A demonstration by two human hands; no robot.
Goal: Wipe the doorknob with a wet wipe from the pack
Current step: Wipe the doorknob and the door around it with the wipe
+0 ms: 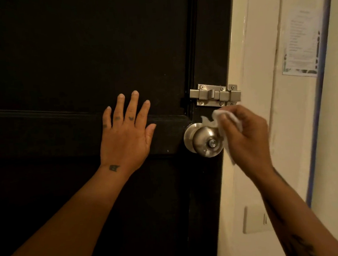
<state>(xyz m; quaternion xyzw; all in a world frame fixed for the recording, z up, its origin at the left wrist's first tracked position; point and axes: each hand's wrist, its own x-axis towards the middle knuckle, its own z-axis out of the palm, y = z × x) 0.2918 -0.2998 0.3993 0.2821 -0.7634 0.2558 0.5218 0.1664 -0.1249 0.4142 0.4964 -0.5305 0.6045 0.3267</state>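
Observation:
A round brushed-metal doorknob point(205, 140) sits on the right stile of a black door point(76, 54). My right hand point(246, 135) is closed around a crumpled white wet wipe point(222, 119) and holds it against the knob's right and upper side. Part of the wipe is hidden under my fingers. My left hand point(125, 131) lies flat on the door to the left of the knob, fingers spread, holding nothing. The pack of wipes is not in view.
A metal slide bolt point(215, 95) is mounted just above the knob. A cream door frame and wall point(262, 79) stand to the right, with a printed paper notice point(301, 40) and a wall switch plate point(254, 220) lower down.

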